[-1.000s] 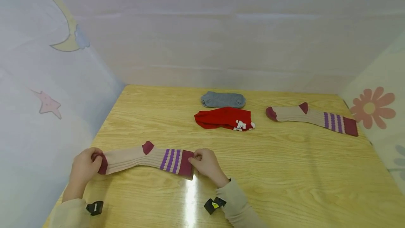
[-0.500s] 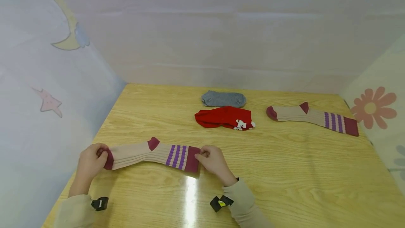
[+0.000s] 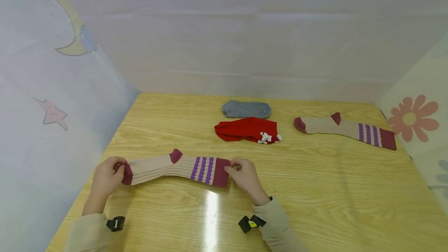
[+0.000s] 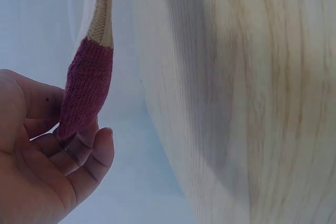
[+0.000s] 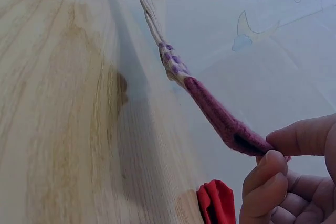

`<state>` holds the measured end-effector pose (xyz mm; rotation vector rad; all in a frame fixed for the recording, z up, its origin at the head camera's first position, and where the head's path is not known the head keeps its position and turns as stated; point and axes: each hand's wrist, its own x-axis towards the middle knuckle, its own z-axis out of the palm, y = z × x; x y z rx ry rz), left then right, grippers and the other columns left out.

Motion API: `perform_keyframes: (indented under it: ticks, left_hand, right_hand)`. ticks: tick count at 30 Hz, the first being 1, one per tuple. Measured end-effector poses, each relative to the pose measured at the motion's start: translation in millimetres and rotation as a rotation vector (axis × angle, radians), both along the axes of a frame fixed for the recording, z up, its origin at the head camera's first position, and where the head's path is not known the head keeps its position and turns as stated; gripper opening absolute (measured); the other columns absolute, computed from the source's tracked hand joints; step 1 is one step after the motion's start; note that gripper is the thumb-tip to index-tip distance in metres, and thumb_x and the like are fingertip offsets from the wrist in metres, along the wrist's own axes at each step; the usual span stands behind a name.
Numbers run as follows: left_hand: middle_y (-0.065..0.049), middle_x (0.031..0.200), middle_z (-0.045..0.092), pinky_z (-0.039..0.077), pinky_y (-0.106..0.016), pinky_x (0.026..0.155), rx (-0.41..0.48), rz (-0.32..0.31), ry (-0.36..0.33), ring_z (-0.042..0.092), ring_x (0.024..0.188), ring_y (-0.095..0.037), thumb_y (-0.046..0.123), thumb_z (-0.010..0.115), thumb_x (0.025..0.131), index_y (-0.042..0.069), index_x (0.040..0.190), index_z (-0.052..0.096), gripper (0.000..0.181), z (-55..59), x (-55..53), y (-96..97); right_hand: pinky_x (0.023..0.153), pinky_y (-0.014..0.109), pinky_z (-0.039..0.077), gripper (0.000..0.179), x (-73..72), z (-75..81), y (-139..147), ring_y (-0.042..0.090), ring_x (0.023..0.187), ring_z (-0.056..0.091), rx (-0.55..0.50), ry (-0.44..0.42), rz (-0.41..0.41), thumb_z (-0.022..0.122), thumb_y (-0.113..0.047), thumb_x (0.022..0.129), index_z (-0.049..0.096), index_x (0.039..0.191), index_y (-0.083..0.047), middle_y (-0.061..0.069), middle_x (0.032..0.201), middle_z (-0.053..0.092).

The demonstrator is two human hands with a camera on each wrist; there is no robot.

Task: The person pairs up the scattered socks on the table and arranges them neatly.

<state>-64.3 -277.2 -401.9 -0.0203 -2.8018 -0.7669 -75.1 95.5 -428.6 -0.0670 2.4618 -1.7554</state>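
Observation:
A beige sock (image 3: 157, 167) with a maroon toe, heel and cuff and purple stripes is stretched sideways between both hands. My left hand (image 3: 107, 176) pinches the maroon toe (image 4: 88, 85). At the other end, my right hand (image 3: 246, 176) pinches the maroon cuff (image 5: 223, 119) between thumb and fingers. Both wrist views show the sock held up off the wooden table, with its shadow beneath. A matching striped sock (image 3: 322, 125) lies flat at the right, toe pointing left.
Behind the held sock lie a red sock (image 3: 241, 129) with a white animal figure and, farther back, a grey sock (image 3: 246, 109). The wooden table (image 3: 315, 197) is bounded by pale cloth walls (image 3: 224, 49) at the back and sides.
Both hands have moved right and slightly away from me, carrying the stretched sock with them. The other socks have stayed in place.

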Motion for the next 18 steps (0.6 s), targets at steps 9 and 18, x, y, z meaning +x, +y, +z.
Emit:
perform_keyframes:
  ticks: [9,18]
  left_hand:
    - [-0.023,0.083,0.058,0.044,-0.047,0.064,-0.007,-0.050,0.039,0.055,0.076,-0.034,-0.014,0.053,0.079,-0.010,0.087,0.060,0.011,-5.0,-6.4,8.9]
    - [-0.023,0.085,0.058,0.044,-0.045,0.064,0.010,-0.075,0.024,0.055,0.078,-0.033,-0.012,0.052,0.081,-0.010,0.089,0.060,0.012,-6.0,-14.2,17.8]
  right_hand:
    - [0.041,0.023,0.035,0.010,-2.8,-1.7,14.9,0.020,0.044,0.049,-0.012,0.001,-0.049,0.063,-0.005,0.081,0.061,0.072,-0.001,0.007,0.053,0.052]
    - [0.042,0.025,0.039,0.009,-3.8,-1.4,26.6,0.029,0.048,0.052,-0.007,-0.023,-0.098,0.063,-0.005,0.081,0.062,0.073,-0.001,0.009,0.056,0.054]
